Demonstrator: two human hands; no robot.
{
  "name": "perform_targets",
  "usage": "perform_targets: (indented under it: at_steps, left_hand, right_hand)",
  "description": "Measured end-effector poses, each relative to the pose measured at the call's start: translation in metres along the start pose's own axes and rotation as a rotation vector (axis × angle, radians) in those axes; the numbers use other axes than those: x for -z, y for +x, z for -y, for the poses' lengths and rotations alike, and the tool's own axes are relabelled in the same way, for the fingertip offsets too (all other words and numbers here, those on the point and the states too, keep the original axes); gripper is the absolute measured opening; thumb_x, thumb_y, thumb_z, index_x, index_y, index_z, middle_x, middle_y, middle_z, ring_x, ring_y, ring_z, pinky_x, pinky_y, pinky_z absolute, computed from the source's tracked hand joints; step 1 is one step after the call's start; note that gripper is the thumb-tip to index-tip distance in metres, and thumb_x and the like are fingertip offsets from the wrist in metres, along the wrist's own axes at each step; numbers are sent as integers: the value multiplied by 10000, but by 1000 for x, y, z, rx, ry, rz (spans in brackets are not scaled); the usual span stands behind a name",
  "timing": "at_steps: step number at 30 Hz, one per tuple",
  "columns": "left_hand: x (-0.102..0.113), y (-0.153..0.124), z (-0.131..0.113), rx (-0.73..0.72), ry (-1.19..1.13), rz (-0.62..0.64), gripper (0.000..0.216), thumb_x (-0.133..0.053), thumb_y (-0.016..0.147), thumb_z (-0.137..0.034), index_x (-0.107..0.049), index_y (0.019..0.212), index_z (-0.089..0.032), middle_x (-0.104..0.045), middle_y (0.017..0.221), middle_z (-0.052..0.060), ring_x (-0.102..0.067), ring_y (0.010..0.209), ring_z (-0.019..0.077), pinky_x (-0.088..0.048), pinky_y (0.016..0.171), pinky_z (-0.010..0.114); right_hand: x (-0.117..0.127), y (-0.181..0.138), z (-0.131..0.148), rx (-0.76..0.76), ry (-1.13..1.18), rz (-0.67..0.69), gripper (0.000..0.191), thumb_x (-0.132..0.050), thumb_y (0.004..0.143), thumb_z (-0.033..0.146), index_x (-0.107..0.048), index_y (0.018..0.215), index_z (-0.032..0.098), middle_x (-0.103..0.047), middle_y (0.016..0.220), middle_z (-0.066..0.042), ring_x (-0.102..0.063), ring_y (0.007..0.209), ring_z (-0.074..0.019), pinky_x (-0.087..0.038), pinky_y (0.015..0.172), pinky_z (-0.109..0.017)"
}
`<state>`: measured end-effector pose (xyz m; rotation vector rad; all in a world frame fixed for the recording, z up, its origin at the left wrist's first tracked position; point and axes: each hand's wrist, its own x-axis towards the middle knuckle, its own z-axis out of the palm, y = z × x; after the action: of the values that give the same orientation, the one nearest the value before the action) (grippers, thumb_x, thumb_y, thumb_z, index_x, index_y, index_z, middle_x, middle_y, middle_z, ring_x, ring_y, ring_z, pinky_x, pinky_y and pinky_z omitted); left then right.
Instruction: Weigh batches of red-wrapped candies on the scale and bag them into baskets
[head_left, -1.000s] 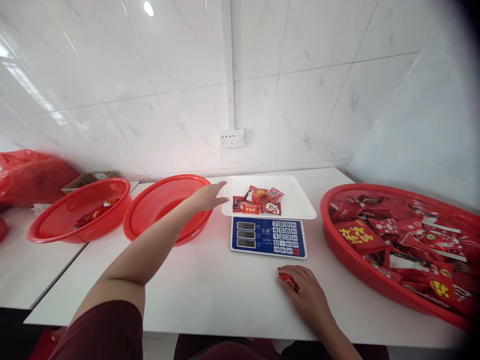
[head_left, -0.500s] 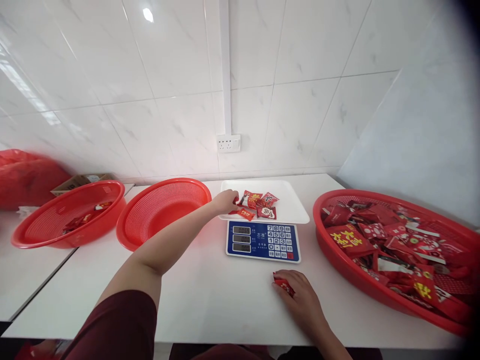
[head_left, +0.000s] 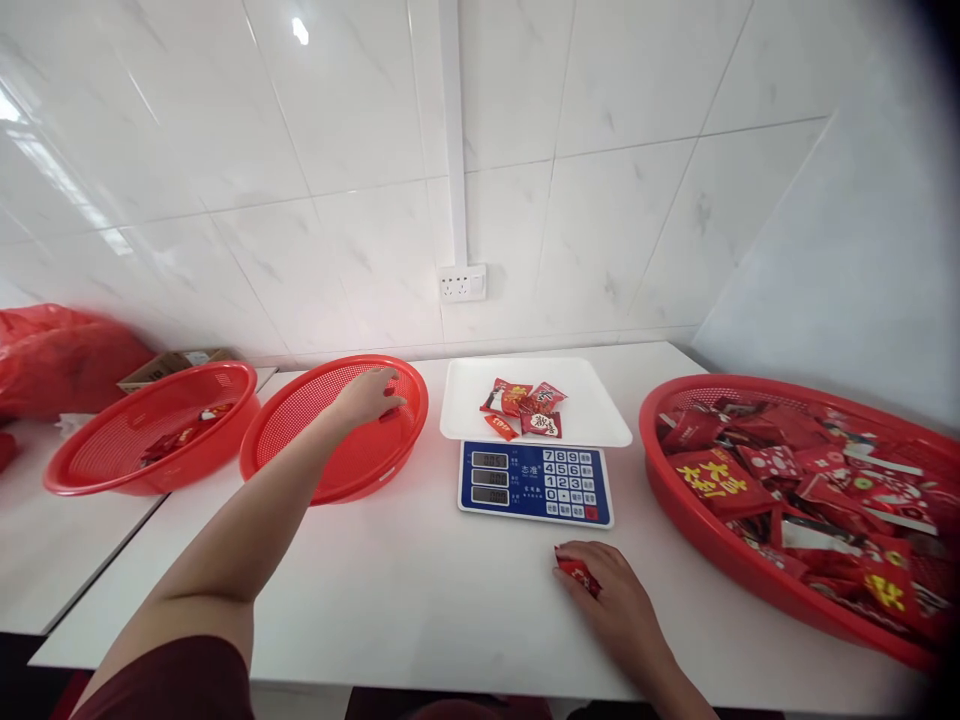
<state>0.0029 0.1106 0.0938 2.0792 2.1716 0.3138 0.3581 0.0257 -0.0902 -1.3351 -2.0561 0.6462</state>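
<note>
My left hand (head_left: 367, 397) is over the middle red basket (head_left: 300, 487), its fingertips closed on a small red packet (head_left: 391, 411), partly hidden. Resting on the table in front of the scale, my right hand (head_left: 606, 588) holds another red packet (head_left: 577, 574) under its thumb and fingers. The scale (head_left: 535, 484) has a blue keypad panel and lit number displays. On its white tray (head_left: 585, 392) lies a small cluster of red snack packets (head_left: 541, 424), near the front edge.
At the right stands a large red basket (head_left: 651, 470) piled with red packets. A red basket (head_left: 82, 470) at the left holds a few packets. Behind it are a cardboard box (head_left: 161, 368) and a red plastic bag (head_left: 60, 360). A tiled wall with a socket (head_left: 462, 284) closes the back.
My left hand has moved left from the scale tray to above the middle basket, carrying a red packet. My right hand stays by the scale with its packet.
</note>
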Motion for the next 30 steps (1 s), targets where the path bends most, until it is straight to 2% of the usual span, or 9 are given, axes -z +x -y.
perform_targets:
  at_steps: [2, 4, 6, 9, 13, 18, 24, 30]
  left_hand:
    - [-4, -1, -6, -28, 11, -1, 502, -493, 773, -451, -437, 1212, -213, -459, 1283, 125, -385, 1201, 330, -382, 899, 449]
    - [-13, 1, -23, -110, -1, 33, 563, -473, 785, -509, -375, 1283, -266, -357, 1386, 78, -281, 1284, 287, -314, 990, 426]
    - [-26, 5, -49, -225, -28, 102, 602, -455, 792, -551, -323, 1323, -300, -278, 1436, 51, -240, 1314, 242, -282, 1027, 374]
    - [-46, 16, -88, -413, -62, 227, 674, -421, 801, -584, -226, 1375, -289, -171, 1473, 78, -169, 1341, 244, -247, 1046, 375]
    - [-69, 34, -117, -534, 11, 261, 717, -374, 794, -636, -156, 1394, -310, -140, 1477, 81, -96, 1352, 273, -200, 1057, 421]
    - [-83, 49, -119, -523, 111, 225, 675, -321, 796, -660, -253, 1365, -303, -184, 1458, 84, -197, 1316, 304, -250, 1024, 430]
    - [-85, 64, -112, -586, 197, 176, 600, -370, 776, -660, -396, 1264, -311, -357, 1348, 64, -372, 1161, 285, -379, 901, 396]
    - [-85, 76, -110, -599, 220, 143, 618, -419, 735, -682, -465, 1187, -263, -406, 1277, 107, -382, 1103, 311, -416, 814, 408]
  right_hand:
    - [0, 0, 0, -11, 5, 10, 264, -495, 801, 420, -657, 885, 229, -653, 975, -67, -547, 965, -251, -448, 836, -403]
    - [1, 0, 1, -22, 11, 17, 261, -497, 799, 412, -658, 891, 228, -652, 978, -67, -544, 969, -250, -446, 839, -403]
    - [1, 0, 2, -31, 12, 16, 254, -499, 797, 400, -657, 897, 228, -651, 980, -67, -542, 973, -249, -444, 842, -403]
    - [2, 0, 4, -32, 12, 4, 245, -503, 793, 387, -655, 895, 224, -651, 975, -68, -543, 971, -249, -446, 839, -405]
    - [2, -1, 6, -21, 18, -6, 234, -498, 799, 373, -650, 893, 223, -649, 972, -69, -548, 963, -247, -451, 829, -402]
    - [3, -2, 5, -11, 26, -13, 215, -507, 802, 359, -646, 894, 223, -649, 969, -63, -545, 958, -239, -451, 830, -392]
    - [1, 0, 5, -22, 12, -16, 202, -513, 803, 342, -644, 897, 220, -651, 962, -56, -546, 953, -231, -454, 825, -378]
    - [2, 2, 4, -2, -3, -29, 217, -514, 793, 353, -650, 887, 212, -659, 947, -62, -561, 946, -232, -458, 829, -381]
